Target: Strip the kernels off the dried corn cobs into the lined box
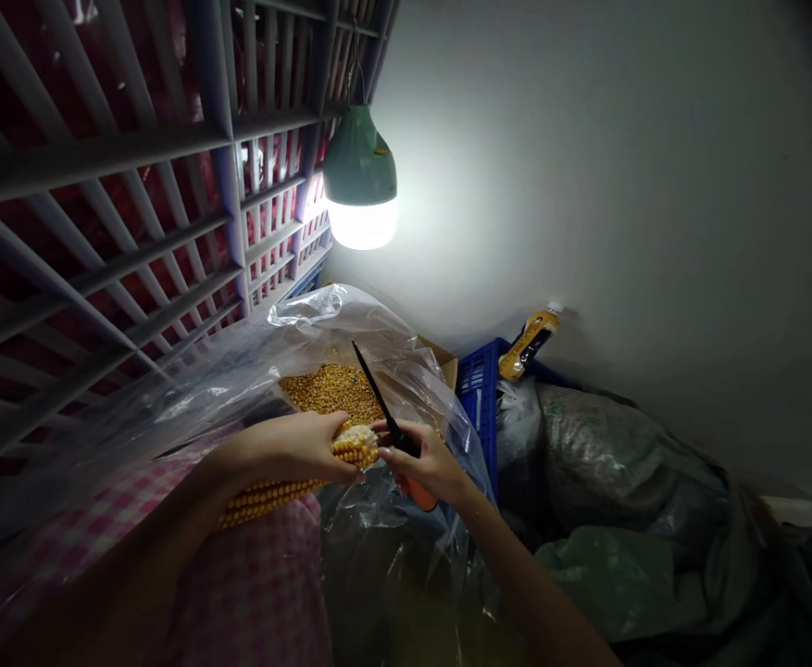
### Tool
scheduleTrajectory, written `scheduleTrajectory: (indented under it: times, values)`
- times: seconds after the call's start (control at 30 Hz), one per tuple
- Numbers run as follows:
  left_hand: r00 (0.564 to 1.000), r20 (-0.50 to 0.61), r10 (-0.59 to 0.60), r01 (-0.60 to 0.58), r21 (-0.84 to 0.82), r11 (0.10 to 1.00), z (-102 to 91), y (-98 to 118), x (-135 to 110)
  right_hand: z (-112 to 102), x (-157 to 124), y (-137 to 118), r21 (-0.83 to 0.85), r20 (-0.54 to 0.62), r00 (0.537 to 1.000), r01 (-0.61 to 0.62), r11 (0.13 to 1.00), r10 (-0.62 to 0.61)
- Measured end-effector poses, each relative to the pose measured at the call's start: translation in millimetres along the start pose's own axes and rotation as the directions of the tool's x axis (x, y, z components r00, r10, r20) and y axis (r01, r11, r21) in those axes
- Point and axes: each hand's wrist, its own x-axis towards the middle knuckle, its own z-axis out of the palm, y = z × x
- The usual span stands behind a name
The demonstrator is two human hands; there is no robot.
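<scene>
My left hand [318, 447] is wrapped round a long ear of yellow corn [267, 500], which slants from lower left toward the centre. Its upper end shows a pale stripped patch. At that end, the fingers of my right hand [426, 460] touch or nearly touch the corn. My right hand is closed round a tool [378, 394] with a slim, pointed black blade and an orange handle; its exact kind is unclear. The blade points up and left. Behind my hands, loose yellow kernels [336, 391] lie inside a clear plastic bag [350, 310].
A slatted plastic crate wall [231, 139] rises at left. Beside it hangs a lit green lamp [360, 171]. A blue crate [479, 389], a yellow bottle [530, 343] and bulky dark sacks [620, 454] are at right. Pink checked cloth [253, 584] lies below my left arm.
</scene>
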Motion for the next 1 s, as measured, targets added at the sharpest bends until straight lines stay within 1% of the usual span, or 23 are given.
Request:
scheduleTrajectory:
  times: [0.07,0.13,0.17,0.23,0.3,0.33,0.37,0.47,0.63,0.7,0.73,0.77,0.8,0.83,0.9,0.93,1.0]
  values:
    - [1.000,0.006,-0.008,0.008,-0.009,1.000,0.8,-0.2,0.3,1.8,-3.3,1.5,-0.065,-0.026,0.998,0.047,0.997,-0.049]
    - [1.000,0.006,-0.009,0.009,-0.016,1.000,2.1,-1.4,1.3,5.1,-4.3,-0.1,-0.217,-0.072,0.989,0.110,0.970,-0.128]
    - [1.000,0.005,-0.005,0.006,-0.018,1.000,2.8,-2.4,2.0,6.5,-3.9,-1.5,-0.311,-0.088,0.979,0.148,0.939,-0.184]
    - [1.000,-0.001,0.009,-0.009,-0.017,1.000,4.0,-4.8,3.9,8.2,-1.9,-4.1,-0.475,-0.078,0.949,0.235,0.848,-0.307]
    - [1.000,-0.010,0.025,-0.025,-0.013,1.000,5.0,-6.9,5.8,8.2,0.8,-5.2,-0.558,-0.026,0.917,0.318,0.766,-0.399]
    - [0.999,-0.014,0.029,-0.029,-0.012,1.000,5.2,-7.6,6.6,7.7,2.0,-5.0,-0.570,-0.001,0.904,0.350,0.743,-0.427]
    - [0.999,-0.017,0.027,-0.027,-0.011,1.000,5.3,-7.9,6.9,7.3,3.0,-4.4,-0.572,0.016,0.897,0.371,0.732,-0.443]
    - [1.000,-0.013,0.016,-0.016,-0.013,1.000,4.0,-6.4,5.3,7.0,3.6,-1.3,-0.585,0.033,0.890,0.386,0.713,-0.454]
    - [1.000,-0.011,-0.004,0.004,0.011,1.000,0.4,0.1,-1.1,10.8,0.1,0.5,-0.691,0.106,0.869,0.414,0.593,-0.484]
    - [1.000,-0.006,-0.009,0.009,0.019,1.000,0.0,1.5,-1.8,11.0,0.0,-0.8,-0.706,0.129,0.870,0.417,0.572,-0.475]
    - [1.000,-0.005,-0.007,0.007,0.021,1.000,0.1,1.7,-1.7,10.4,0.5,-1.5,-0.702,0.125,0.876,0.410,0.583,-0.466]
    - [1.000,-0.006,-0.004,0.004,0.019,1.000,0.3,1.5,-1.2,9.3,1.2,-2.1,-0.689,0.102,0.886,0.391,0.611,-0.451]
    - [1.000,-0.007,0.001,-0.001,0.015,1.000,0.7,0.8,-0.6,7.9,2.0,-2.4,-0.663,0.062,0.902,0.358,0.658,-0.428]
    - [1.000,-0.007,0.008,-0.008,0.008,1.000,1.1,-0.2,0.2,6.3,2.6,-2.3,-0.616,0.008,0.921,0.312,0.723,-0.390]
    - [1.000,0.003,0.018,-0.018,-0.005,1.000,1.7,-2.7,1.7,3.2,2.7,-0.4,-0.452,-0.087,0.960,0.200,0.869,-0.266]
    - [1.000,0.005,0.015,-0.014,-0.008,1.000,1.9,-3.9,2.4,1.9,2.2,1.3,-0.349,-0.103,0.975,0.149,0.925,-0.196]
    - [1.000,0.006,0.004,-0.004,-0.007,1.000,1.9,-5.4,3.1,0.2,0.0,5.6,-0.152,-0.068,0.993,0.081,0.985,-0.093]
